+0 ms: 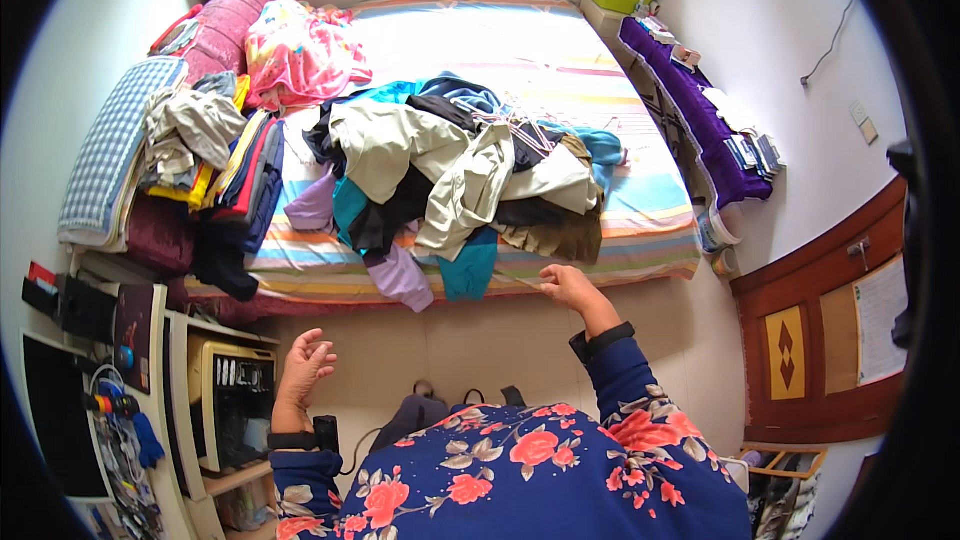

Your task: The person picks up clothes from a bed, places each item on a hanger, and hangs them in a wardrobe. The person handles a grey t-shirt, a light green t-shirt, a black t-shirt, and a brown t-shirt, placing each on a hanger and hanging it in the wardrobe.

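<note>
My left hand (306,366) is raised over the floor at the bed's near left side, fingers apart and slightly curled, with nothing in it. My right hand (568,287) hangs at the bed's near edge; a thin, pale strip shows by its fingertips, and whether they pinch it is unclear. Beyond the hands, a loose heap of clothes lies on the striped bedsheet (652,199). In it are a pale grey-green shirt (394,136), a teal garment (471,266), a lilac sleeve (401,279), an olive garment (562,240) and several striped hangers (525,136).
Folded clothes (259,165) and a checked blue cloth (120,142) cover the maroon sofa (232,15) at left. A pink patterned blanket (304,52) lies on the bed. A cabinet (180,405) stands near left, a purple-covered table (694,120) at right, and a wooden door (802,300) at far right.
</note>
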A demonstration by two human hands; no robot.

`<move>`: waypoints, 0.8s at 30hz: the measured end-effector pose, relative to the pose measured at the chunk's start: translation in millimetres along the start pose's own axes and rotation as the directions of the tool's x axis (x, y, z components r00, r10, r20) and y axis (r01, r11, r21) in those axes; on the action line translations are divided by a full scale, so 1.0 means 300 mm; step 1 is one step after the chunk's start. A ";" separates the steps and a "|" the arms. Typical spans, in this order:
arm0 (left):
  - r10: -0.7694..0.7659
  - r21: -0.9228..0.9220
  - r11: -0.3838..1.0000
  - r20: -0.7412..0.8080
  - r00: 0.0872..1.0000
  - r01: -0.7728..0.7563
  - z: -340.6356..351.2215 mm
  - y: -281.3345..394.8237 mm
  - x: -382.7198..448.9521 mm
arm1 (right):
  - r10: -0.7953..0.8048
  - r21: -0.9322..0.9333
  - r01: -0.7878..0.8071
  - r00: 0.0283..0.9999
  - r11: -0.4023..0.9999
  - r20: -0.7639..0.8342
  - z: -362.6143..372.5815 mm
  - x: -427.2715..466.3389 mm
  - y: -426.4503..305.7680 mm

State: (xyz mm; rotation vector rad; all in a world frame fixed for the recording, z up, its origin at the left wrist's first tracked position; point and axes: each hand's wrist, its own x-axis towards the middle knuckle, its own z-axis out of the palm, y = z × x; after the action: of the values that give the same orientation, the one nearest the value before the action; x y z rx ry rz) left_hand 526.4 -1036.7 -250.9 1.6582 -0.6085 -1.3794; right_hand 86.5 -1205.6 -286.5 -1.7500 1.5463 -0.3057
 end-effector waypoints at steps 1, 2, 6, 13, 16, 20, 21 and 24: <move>-0.026 -0.053 0.998 -0.024 0.999 0.025 0.003 0.018 0.054 | 0.009 0.025 -0.009 1.000 1.000 0.002 -0.012 0.063 -0.007; -0.060 -0.107 0.993 -0.049 0.997 0.054 0.006 0.034 0.118 | 0.027 0.067 -0.027 1.000 0.997 0.010 -0.023 0.116 -0.003; -0.073 -0.177 0.983 -0.105 0.992 0.053 0.019 0.101 0.477 | 0.085 0.098 -0.086 0.996 0.991 0.020 -0.049 0.326 0.056; -0.229 -0.329 0.924 -0.071 0.971 0.194 0.199 0.206 1.152 | 0.297 0.354 -0.258 0.953 0.899 -0.058 -0.168 0.551 0.185; -0.371 -0.464 0.842 -0.126 0.920 0.276 0.301 0.251 1.324 | 0.357 0.311 -0.323 0.933 0.894 -0.056 -0.209 0.622 0.220; -0.508 -0.593 0.746 -0.212 0.835 0.303 0.387 0.270 1.437 | 0.365 0.431 -0.347 0.930 0.833 0.042 -0.247 0.811 0.318; -0.531 -0.615 0.733 -0.252 0.809 0.290 0.396 0.264 1.453 | 0.374 0.461 -0.364 0.925 0.810 0.073 -0.247 0.876 0.352; -0.543 -0.633 0.724 -0.279 0.792 0.274 0.404 0.225 1.466 | 0.228 0.220 -0.200 0.967 0.955 -0.110 -0.227 1.113 0.442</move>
State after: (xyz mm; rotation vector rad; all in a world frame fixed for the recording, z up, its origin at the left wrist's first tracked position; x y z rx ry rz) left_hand 538.8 -1463.4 -425.4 1.5698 0.4653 -1.2397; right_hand 24.1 -1536.2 -429.7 -1.4107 1.7182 -0.4662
